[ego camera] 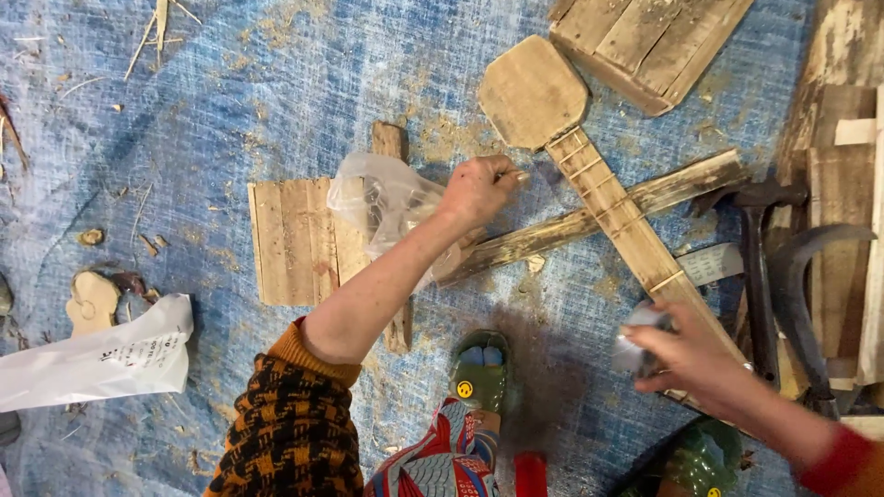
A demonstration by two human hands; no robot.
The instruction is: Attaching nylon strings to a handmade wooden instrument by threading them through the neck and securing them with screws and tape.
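Left hand (479,189) pinches something unclear; right hand (686,354) grips small blurred object (635,345)

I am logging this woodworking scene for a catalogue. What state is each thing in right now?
Left hand: fingers pinched shut on something too small to tell.
Right hand: closed around a small grey object.
Long wooden paddle-shaped piece with thin cross strips: lying flat across a rough wooden slat.
Clear crumpled plastic bag: resting on a small slatted wooden panel.
Dark hammer: lying unused.
White plastic bag: flat on the blue tarp.
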